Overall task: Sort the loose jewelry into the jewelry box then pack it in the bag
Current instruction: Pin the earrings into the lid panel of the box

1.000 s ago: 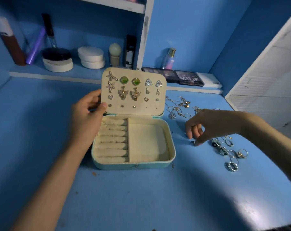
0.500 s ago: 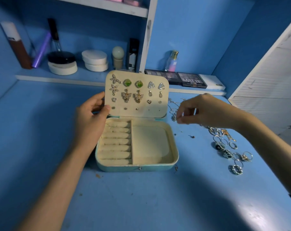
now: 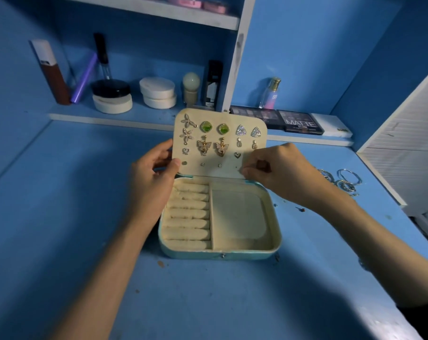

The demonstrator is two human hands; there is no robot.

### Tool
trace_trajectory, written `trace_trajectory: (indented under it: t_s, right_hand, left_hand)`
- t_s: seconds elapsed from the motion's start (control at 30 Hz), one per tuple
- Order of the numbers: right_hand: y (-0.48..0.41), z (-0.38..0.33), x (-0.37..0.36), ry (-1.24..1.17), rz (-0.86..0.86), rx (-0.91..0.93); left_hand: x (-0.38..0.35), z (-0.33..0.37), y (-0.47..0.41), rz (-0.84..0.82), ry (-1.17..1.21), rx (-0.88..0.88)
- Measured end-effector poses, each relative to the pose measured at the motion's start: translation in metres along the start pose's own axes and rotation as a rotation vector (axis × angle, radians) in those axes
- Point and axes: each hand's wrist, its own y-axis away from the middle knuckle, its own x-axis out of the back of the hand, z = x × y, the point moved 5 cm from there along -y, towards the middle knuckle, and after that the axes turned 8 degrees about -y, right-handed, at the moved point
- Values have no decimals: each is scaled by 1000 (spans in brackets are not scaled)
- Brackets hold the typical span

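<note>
jewelry box (image 3: pixel 220 253): sitting open on the table (image 3: pixel 85 217), lid (image 3: pixel 222 116) standing upright.
left hand (image 3: pixel 154 182): gripping the lid's left edge, thumb lying on the front panel.
right hand (image 3: pixel 279 170): fingertips pinching at the lid's lower right corner; any item between them too small to tell.
loose rings (image 3: pixel 348 180): lying on the table, right of the jewelry box.
change: right hand has moved from beside the lid onto it.

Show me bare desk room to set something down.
Free: the blue desk left of the jewelry box, and the wide area in front of it. Crowded: right of the box, where rings lie, and the back ledge with compacts.
</note>
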Motion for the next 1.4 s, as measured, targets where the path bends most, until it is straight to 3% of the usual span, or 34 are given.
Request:
trace_trajectory:
  t_s: [0.4,0.83,1.07,1.23,1.4]
  right_hand:
    - [1,-7,-4,3,17,59]
    - [0,-12,-7,47,149,62]
    - [6,3,9,-90,162,32]
    - [10,25,19,-53,22,-46]
    - [21,32,17,31,-295,-50]
  left_hand:
    - [0,-2,-1,-1,-4,7]
    - [0,1,0,-3,7,-4]
    - [0,-1,0,-3,-4,23]
    - [-1,1,0,-12,-3,17]
    - [-1,1,0,-18,2,18]
